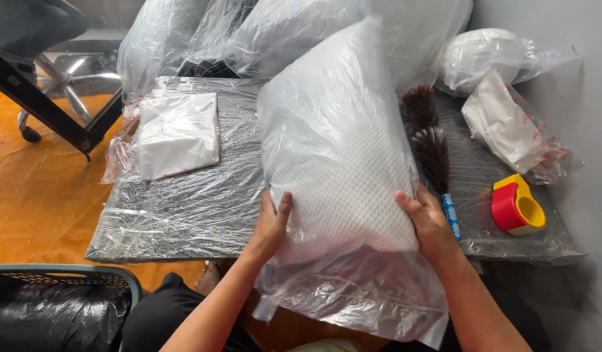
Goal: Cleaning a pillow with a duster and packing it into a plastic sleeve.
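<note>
A white textured pillow [333, 150] sits inside a clear plastic bag [353, 293], standing on its near end on the low plastic-wrapped table [184, 208]. My left hand [272, 225] grips the pillow's lower left side through the plastic. My right hand [428, 225] grips its lower right side. The bag's loose open end hangs down over the table's near edge toward my lap.
A folded white cloth in plastic [176, 133] lies at the table's left. A feather duster [431, 150] and a red-and-yellow tape dispenser [517, 205] lie right. More bagged pillows [262, 32] and packets [509, 124] stand behind. A black-lined basket [53, 306] sits lower left, an office chair base [60, 85] upper left.
</note>
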